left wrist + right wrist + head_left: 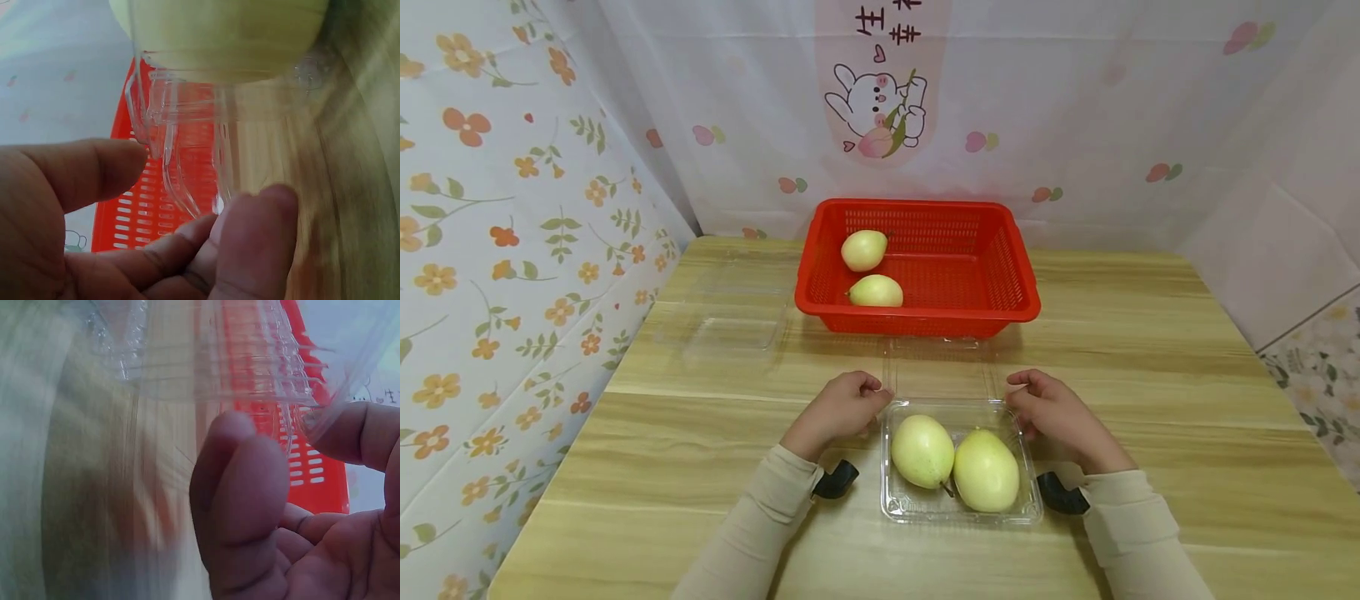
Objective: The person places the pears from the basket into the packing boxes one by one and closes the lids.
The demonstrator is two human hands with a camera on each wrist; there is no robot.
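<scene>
A clear plastic clamshell box [962, 518] lies open on the table, its lid [940, 367] folded back toward the basket. Inside sit two pale yellow pears, one on the left [922, 452] and one on the right [987, 471]. My left hand [842, 408] holds the box at its back left corner, where lid and base meet. On the opposite corner, my right hand [1060, 412] grips the plastic with bent fingers. Both wrist views show plastic edges between the thumb and fingers.
Behind the box stands a red perforated basket [917, 315] with two more pears [864, 250] in its left half. Another clear plastic container [730, 333] lies at the back left. Patterned curtains hang behind and at the left of the wooden table [685, 450].
</scene>
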